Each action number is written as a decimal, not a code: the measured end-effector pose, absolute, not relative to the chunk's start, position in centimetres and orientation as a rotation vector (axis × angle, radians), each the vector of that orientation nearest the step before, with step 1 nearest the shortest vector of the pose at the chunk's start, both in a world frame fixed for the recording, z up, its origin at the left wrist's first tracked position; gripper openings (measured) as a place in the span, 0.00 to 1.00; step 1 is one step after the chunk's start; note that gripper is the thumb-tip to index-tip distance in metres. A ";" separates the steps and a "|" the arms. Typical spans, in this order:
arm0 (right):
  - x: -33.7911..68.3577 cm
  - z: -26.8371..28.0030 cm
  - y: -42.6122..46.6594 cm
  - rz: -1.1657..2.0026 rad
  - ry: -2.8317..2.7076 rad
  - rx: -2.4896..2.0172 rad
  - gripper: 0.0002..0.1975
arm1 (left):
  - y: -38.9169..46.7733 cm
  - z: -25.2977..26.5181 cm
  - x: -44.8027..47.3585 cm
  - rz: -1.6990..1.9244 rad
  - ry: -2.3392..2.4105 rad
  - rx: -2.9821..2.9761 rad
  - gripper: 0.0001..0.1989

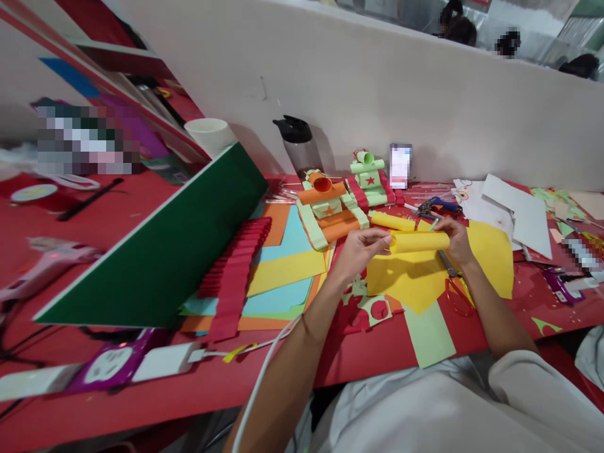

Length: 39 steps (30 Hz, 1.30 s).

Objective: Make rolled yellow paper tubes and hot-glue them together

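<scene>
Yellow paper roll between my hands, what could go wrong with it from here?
The yellow paper roll might crease or loosen if the left hand or right hand presses too hard or slips at its ends. The scissors lie close to the right hand, which could knock them if it drops.

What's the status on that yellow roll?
Left hand gripping one end, right hand at the other. Yellow roll held above yellow sheet. Scissors near right hand.

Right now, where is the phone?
In the head view, the phone stands right of centre by the white wall, right of the green paper model.
</scene>
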State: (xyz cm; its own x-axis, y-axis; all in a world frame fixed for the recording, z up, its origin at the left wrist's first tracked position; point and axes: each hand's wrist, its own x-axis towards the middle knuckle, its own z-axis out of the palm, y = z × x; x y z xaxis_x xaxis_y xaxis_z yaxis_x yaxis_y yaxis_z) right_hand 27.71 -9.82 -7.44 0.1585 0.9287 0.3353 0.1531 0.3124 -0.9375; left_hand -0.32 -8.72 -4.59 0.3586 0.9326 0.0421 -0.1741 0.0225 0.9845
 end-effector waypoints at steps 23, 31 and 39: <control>28.0 -7.8 -9.6 0.693 -1.358 -1.131 0.18 | -8.5 -4.4 -0.5 0.985 0.802 1.216 0.24; 27.9 -7.7 -9.6 0.735 -1.342 -1.134 0.18 | -8.4 -4.5 -0.6 0.974 0.801 1.232 0.24; 27.2 -6.8 -10.3 0.784 -1.382 -1.183 0.16 | -8.0 -6.1 -0.6 0.939 0.897 1.507 0.11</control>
State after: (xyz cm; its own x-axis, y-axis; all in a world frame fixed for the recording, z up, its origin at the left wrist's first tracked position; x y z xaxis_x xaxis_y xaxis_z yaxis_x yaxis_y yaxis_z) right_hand 27.19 -10.34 -6.80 0.1002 0.9457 0.3092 0.2200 0.2820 -0.9338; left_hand -0.56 -7.95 -6.13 0.4010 0.9116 0.0906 0.0488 -0.1201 0.9916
